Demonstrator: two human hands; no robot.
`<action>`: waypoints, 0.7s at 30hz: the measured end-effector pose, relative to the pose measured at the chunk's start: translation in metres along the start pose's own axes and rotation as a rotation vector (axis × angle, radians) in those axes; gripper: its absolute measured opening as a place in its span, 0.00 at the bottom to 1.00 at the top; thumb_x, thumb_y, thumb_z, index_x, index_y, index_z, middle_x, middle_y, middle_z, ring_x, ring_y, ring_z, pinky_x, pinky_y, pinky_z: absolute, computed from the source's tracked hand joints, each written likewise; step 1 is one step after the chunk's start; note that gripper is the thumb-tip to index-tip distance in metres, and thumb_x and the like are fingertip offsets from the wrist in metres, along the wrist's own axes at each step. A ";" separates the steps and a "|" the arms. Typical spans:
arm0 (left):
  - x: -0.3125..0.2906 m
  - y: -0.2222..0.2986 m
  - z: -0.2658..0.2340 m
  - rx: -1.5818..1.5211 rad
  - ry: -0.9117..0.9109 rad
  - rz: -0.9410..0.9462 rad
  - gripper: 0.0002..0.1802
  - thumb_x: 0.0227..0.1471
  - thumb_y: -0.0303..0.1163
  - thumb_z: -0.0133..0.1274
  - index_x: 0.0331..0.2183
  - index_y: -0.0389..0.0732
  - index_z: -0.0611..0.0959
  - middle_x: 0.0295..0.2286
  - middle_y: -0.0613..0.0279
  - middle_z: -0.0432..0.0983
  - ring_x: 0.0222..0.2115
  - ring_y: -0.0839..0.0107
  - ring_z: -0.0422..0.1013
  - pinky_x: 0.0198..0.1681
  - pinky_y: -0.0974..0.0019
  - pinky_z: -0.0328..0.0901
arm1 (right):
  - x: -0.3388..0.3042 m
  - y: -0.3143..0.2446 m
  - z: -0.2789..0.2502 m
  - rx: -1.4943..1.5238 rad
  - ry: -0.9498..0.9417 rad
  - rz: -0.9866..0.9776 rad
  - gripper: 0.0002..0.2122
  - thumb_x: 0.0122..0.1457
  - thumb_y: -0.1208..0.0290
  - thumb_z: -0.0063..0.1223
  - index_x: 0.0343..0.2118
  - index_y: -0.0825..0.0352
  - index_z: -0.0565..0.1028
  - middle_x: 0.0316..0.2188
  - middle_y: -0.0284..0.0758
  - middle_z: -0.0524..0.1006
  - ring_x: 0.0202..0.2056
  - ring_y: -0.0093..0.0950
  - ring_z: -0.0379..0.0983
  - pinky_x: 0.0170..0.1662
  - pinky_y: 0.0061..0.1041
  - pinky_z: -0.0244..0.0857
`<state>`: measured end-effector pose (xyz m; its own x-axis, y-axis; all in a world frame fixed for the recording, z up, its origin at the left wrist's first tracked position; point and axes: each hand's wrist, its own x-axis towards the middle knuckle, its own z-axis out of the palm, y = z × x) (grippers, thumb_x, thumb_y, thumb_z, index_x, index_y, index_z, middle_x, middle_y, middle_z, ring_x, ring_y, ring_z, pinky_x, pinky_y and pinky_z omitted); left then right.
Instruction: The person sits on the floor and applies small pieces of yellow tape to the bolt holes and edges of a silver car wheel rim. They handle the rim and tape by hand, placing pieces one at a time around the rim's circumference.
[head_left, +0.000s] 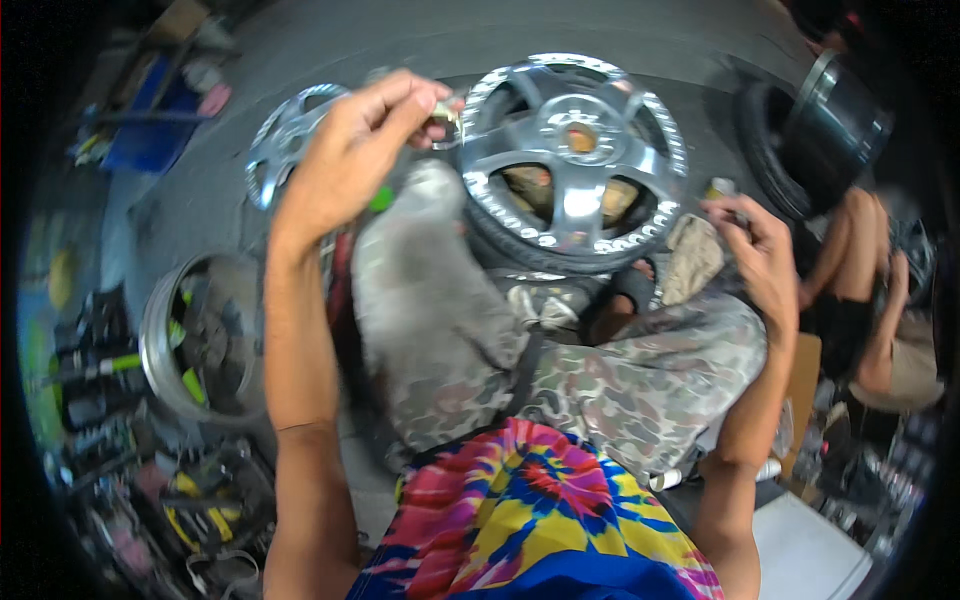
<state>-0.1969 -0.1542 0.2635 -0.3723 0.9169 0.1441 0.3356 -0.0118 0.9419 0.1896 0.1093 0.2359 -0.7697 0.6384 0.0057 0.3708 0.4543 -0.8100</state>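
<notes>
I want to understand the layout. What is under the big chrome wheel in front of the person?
The chrome wheel sits in a black tyre resting against the person's camouflage-trousered legs. Through the spokes, brownish shapes show, too blurred to identify. The floor beneath is hidden.

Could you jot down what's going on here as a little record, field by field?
Place: cluttered workshop floor
Person: seated, camouflage trousers, tie-dye shirt
Left hand: raised, fingers pinching a small metallic part, too blurred to identify
Right hand: closed on a small object, kind unclear
In front: chrome five-spoke wheel with tyre, lying against the knees
Left side: second chrome wheel; bare rim
Right side: another person sitting by a tyre
</notes>
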 end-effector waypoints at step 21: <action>-0.239 -0.391 0.059 0.771 0.020 -0.884 0.16 0.63 0.44 0.63 0.41 0.41 0.92 0.43 0.41 0.83 0.48 0.41 0.80 0.51 0.41 0.76 | -0.004 -0.006 -0.008 -0.005 -0.075 0.139 0.09 0.76 0.72 0.57 0.46 0.75 0.81 0.39 0.27 0.81 0.43 0.17 0.72 0.51 0.20 0.64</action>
<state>-0.1877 -0.3454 -0.1569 -0.7499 0.4782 -0.4571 0.3863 0.8775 0.2842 0.1943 0.1088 0.2458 -0.7474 0.6471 -0.1502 0.4786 0.3677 -0.7973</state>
